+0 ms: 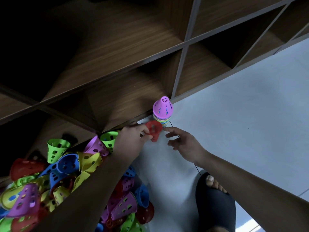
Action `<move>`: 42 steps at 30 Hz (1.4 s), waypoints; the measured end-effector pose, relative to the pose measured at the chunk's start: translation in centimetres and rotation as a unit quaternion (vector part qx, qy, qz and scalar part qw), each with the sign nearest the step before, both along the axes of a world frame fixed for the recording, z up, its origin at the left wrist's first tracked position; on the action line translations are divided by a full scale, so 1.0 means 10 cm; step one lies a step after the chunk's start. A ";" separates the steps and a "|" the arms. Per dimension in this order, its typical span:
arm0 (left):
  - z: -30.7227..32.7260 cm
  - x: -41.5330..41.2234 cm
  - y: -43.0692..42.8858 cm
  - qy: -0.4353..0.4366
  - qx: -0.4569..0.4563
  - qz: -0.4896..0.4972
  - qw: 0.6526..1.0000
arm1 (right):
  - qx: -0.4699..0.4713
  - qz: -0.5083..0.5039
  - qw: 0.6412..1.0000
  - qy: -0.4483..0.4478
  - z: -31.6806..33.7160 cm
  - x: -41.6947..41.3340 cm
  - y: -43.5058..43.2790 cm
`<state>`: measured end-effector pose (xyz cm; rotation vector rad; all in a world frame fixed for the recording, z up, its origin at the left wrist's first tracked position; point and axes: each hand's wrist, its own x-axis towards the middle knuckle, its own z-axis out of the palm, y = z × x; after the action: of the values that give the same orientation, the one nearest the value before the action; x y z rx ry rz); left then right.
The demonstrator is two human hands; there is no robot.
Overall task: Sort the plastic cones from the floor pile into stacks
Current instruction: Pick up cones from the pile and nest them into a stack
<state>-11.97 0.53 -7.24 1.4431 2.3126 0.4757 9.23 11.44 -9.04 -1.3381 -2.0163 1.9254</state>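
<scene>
Mid-placement, with left hand (133,136) pinching red cone (154,130) beside stack (160,121), right hand (184,145) spread empty; next, likely righting and lowering over purple top cone (163,108).

Red cone (154,130); stack (162,111) purple-topped, multicoloured rims.

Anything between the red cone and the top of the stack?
Nothing visible. The left hand pinches the red cone just beside the stack, whose purple top is uncovered. The right hand, open, reaches in at the cone's other side, not over the stack.
</scene>
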 end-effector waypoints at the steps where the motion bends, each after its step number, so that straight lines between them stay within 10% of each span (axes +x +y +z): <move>1: 0.03 0.02 -0.01 -0.019 0.006 0.007 1.000 | 0.047 0.009 0.999 -0.003 0.02 0.01 0.00; 6: 0.20 0.08 -0.06 -0.105 0.077 0.026 0.991 | 0.164 -0.013 0.986 0.024 0.24 0.04 0.04; 25: 0.59 0.23 0.45 -0.346 0.092 0.207 0.910 | 0.073 -0.121 0.978 0.155 1.01 -0.05 -0.03; 34: 0.81 0.35 0.43 -0.506 0.124 0.308 0.796 | 0.098 -0.090 0.982 0.138 1.07 0.00 -0.09; 42: 0.87 0.31 0.11 -0.441 0.117 0.272 0.847 | 0.123 -0.045 0.986 0.103 1.22 -0.11 -0.03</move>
<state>-8.86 1.67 1.44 0.3966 1.8421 1.2966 8.15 11.17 3.13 -1.1032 -1.9773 1.6369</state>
